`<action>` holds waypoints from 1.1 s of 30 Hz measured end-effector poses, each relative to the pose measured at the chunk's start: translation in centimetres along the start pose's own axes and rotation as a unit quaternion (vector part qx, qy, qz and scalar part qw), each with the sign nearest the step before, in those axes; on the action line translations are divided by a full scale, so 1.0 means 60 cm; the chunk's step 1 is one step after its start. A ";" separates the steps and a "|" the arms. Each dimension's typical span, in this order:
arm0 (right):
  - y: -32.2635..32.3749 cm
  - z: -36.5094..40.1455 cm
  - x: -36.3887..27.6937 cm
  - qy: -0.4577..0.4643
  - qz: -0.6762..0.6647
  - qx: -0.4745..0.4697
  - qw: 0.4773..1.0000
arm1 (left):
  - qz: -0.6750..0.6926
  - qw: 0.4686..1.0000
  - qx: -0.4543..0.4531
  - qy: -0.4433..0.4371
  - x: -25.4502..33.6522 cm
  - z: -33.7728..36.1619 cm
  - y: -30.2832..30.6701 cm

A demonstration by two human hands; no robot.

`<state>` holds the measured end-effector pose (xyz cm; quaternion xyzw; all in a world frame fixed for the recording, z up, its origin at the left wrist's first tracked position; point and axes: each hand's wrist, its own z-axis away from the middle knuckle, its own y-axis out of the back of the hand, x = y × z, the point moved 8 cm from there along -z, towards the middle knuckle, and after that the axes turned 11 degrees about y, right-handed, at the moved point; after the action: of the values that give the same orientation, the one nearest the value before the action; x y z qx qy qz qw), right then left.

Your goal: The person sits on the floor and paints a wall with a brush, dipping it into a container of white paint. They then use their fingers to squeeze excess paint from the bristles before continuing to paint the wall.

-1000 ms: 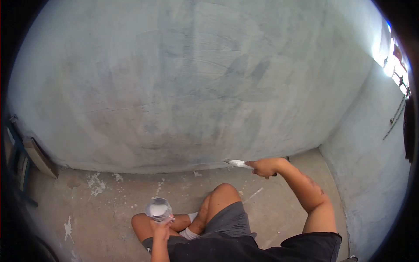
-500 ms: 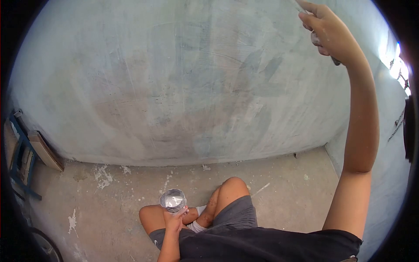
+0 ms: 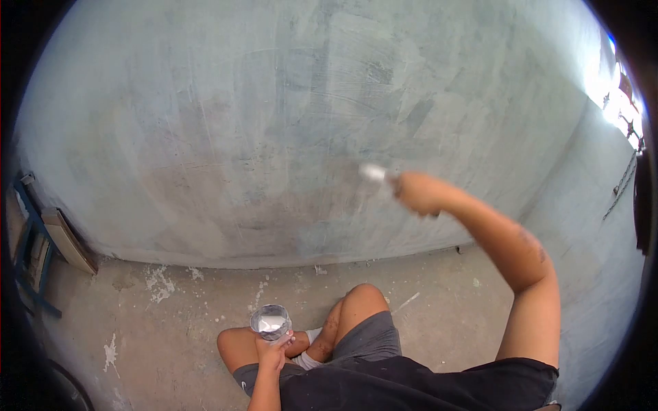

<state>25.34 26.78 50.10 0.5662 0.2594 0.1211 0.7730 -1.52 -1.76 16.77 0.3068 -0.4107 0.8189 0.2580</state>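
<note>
Low in front of my body, my left hand (image 3: 273, 353) is closed around a clear round cup (image 3: 259, 325) with glossy white paint (image 3: 272, 323) inside. White smears coat the cup's inner wall. My right hand (image 3: 419, 193) is raised in front of the wall, its fingers wrapped around the handle of a paintbrush (image 3: 374, 173). The brush's white end points left and is smeared by motion. Behind it, the wall (image 3: 274, 157) shows streaky pale grey-green and brownish patches.
I sit cross-legged on a concrete floor (image 3: 199, 318) spotted with white splashes. To the left, a blue frame (image 3: 42, 274) and boards (image 3: 68, 240) lean by the wall. A chain (image 3: 620, 185) hangs on the right wall, below a bright opening (image 3: 620, 103).
My right hand has swung down and left with the paintbrush, from the upper right to before the middle of the wall. The left hand and cup stay nearly in place.
</note>
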 end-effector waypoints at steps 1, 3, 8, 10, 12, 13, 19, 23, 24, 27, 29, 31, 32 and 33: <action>0.068 0.018 -0.006 -0.029 -0.005 0.052 0.998 | 0.007 1.000 -0.003 -0.001 -0.002 -0.001 0.004; 0.198 0.059 -0.023 -0.019 -0.018 0.172 0.985 | 0.005 1.000 -0.016 0.007 -0.020 -0.019 0.023; 0.343 0.152 -0.090 0.086 -0.028 0.413 0.906 | 0.020 1.000 -0.020 0.009 -0.021 -0.017 0.010; 0.332 0.135 -0.101 0.098 -0.002 0.421 0.902 | 0.012 1.000 -0.026 0.008 -0.025 -0.020 0.004; 0.255 0.081 -0.103 0.016 0.010 0.279 0.960 | 0.020 0.999 -0.025 0.010 -0.023 -0.014 -0.010; 0.199 0.056 -0.102 0.016 0.020 0.213 0.977 | 0.026 0.999 -0.024 0.014 -0.022 -0.011 -0.013; -0.056 -0.033 -0.076 0.098 0.062 -0.125 0.985 | -0.034 0.998 -0.046 0.002 -0.014 -0.007 -0.017; 0.175 0.023 -0.117 0.013 0.004 0.121 0.993 | -0.044 0.998 -0.036 0.003 -0.025 -0.010 0.008; 0.237 0.029 -0.113 0.068 -0.001 0.205 0.976 | -0.039 0.999 -0.032 -0.002 -0.017 -0.006 0.001; 0.349 0.118 -0.144 0.134 -0.009 0.419 0.898 | -0.041 0.998 -0.050 0.001 -0.028 -0.013 0.006; 0.348 0.138 -0.160 0.140 0.009 0.446 0.884 | 0.036 0.999 -0.027 -0.009 -0.019 -0.009 -0.001; 0.318 0.126 -0.171 0.092 0.018 0.406 0.909 | 0.047 0.998 -0.026 -0.010 -0.022 -0.014 0.002; 0.274 0.097 -0.166 0.035 0.013 0.334 0.942 | 0.039 0.999 -0.025 -0.005 -0.028 -0.021 0.007; 0.219 0.054 -0.147 0.017 0.031 0.258 0.966 | 0.030 0.999 -0.024 0.000 -0.032 -0.024 0.012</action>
<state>21.11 24.23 65.46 0.7519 0.2773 0.0839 0.5922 -1.13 -1.26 14.33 0.2882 -0.4392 0.8161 0.2409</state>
